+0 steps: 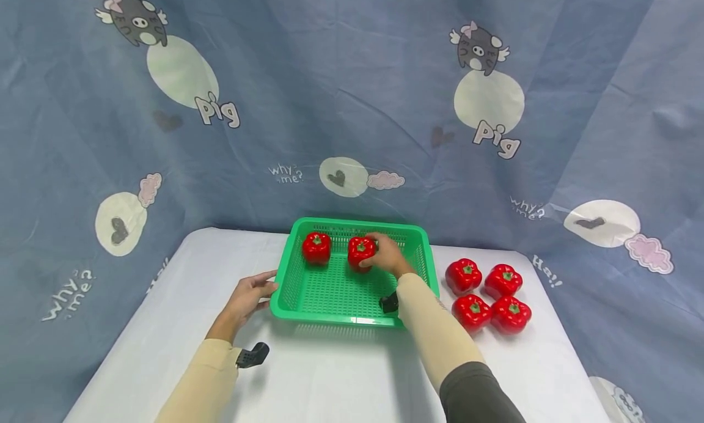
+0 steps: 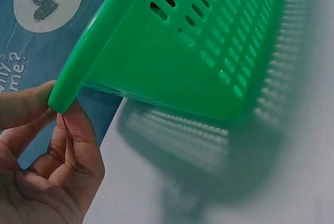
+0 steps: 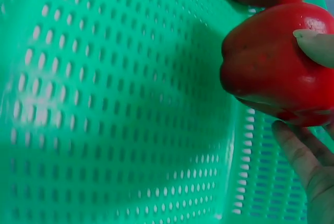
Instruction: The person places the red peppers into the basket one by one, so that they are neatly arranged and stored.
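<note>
"What does your feed show?"

"From my remote station, I see a red pepper (image 1: 359, 254) inside a green basket (image 1: 341, 319), to the right of a second pepper (image 1: 316, 249) near the far left corner. The person's right hand (image 1: 387, 253) grips it, thumb on one side and fingers curled round another, spread by the pepper's width. I cannot tell whether its base touches the basket floor."

"And the other hand?"

"The left hand (image 1: 246, 299) pinches the basket's left rim, thumb and fingers parted only by that thin edge, as I read it on the left wrist camera."

"The surroundings?"

"I have four more red peppers (image 1: 472, 313) clustered on a white table (image 1: 330, 380), right of the basket, before a blue cloth (image 1: 330, 117) printed with cartoon pigs."
</note>
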The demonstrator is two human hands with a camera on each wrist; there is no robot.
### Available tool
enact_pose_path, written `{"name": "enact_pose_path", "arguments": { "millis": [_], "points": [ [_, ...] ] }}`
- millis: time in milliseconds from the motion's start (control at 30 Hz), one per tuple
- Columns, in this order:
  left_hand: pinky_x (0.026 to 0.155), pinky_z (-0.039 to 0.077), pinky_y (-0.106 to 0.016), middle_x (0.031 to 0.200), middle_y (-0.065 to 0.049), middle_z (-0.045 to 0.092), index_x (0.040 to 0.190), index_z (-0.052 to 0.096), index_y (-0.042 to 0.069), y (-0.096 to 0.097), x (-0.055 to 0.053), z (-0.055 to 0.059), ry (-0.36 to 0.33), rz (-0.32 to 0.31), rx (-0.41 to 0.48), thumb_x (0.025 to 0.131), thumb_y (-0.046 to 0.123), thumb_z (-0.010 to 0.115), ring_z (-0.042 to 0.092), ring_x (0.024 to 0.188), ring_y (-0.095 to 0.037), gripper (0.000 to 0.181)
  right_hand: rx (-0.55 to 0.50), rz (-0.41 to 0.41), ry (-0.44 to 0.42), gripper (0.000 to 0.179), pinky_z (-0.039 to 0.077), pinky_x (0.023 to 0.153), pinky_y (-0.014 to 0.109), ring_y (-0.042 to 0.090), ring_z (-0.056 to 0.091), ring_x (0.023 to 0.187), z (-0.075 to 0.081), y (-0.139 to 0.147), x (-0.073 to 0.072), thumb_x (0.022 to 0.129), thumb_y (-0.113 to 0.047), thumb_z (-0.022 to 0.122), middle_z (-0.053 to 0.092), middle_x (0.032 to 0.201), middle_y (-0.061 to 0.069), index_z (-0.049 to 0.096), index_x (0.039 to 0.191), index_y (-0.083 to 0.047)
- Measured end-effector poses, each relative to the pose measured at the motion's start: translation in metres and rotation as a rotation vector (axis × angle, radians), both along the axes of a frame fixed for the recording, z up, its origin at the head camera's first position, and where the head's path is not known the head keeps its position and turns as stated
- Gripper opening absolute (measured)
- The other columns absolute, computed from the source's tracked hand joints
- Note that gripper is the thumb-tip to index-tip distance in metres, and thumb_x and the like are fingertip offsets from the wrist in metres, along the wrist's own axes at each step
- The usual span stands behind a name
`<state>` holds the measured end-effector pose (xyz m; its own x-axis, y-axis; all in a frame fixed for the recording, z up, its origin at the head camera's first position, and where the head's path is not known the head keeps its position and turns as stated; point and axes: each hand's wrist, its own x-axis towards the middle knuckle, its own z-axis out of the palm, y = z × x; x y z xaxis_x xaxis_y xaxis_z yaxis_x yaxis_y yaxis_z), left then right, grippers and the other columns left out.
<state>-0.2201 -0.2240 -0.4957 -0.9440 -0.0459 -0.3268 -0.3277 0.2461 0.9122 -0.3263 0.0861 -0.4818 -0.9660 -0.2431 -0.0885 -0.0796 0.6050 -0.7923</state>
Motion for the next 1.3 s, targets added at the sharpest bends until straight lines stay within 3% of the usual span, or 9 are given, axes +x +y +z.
{"name": "enact_pose_path", "arguments": {
  "millis": [433, 633, 967, 1300],
  "points": [
    [0.077, 0.052, -0.032, 0.105, -0.011, 0.056, 0.134, 0.044, 0.008, 0.0, 0.001, 0.001, 0.007, -0.009, 0.007, 0.089, 0.017, 0.056, 0.059, 0.086, -0.014, 0.048, -0.047, -0.058, -0.034, 0.071, 0.047, 0.087, 0.042, 0.028, 0.05, 0.112, -0.01, -0.021, -0.003, 0.066, -0.01, 0.081, 0.051, 0.126, 0.007, 0.048, 0.129, -0.015],
    [0.077, 0.052, -0.033, 0.104, -0.01, 0.056, 0.133, 0.045, 0.008, 0.004, 0.001, -0.002, 0.01, -0.004, 0.006, 0.087, 0.019, 0.058, 0.058, 0.087, -0.014, 0.049, -0.057, -0.092, -0.006, 0.073, 0.045, 0.091, 0.045, 0.03, 0.048, 0.115, -0.013, -0.029, -0.003, 0.066, -0.004, 0.079, 0.051, 0.127, 0.01, 0.046, 0.131, -0.011],
    [0.076, 0.052, -0.031, 0.106, -0.011, 0.055, 0.134, 0.045, 0.009, 0.002, 0.001, -0.001, -0.007, 0.011, -0.004, 0.088, 0.016, 0.057, 0.057, 0.086, -0.013, 0.048, -0.02, -0.135, 0.034, 0.074, 0.044, 0.093, 0.045, 0.031, 0.044, 0.12, -0.024, -0.047, 0.0, 0.071, -0.007, 0.076, 0.046, 0.132, 0.012, 0.041, 0.136, -0.012],
    [0.075, 0.052, -0.031, 0.104, -0.01, 0.056, 0.134, 0.044, 0.009, -0.002, 0.001, 0.0, 0.001, -0.005, 0.001, 0.088, 0.017, 0.058, 0.058, 0.084, -0.012, 0.049, -0.039, -0.134, 0.025, 0.078, 0.043, 0.093, 0.045, 0.03, 0.042, 0.121, -0.022, -0.05, -0.002, 0.071, -0.009, 0.077, 0.043, 0.133, 0.012, 0.036, 0.138, -0.012]
  ]
}}
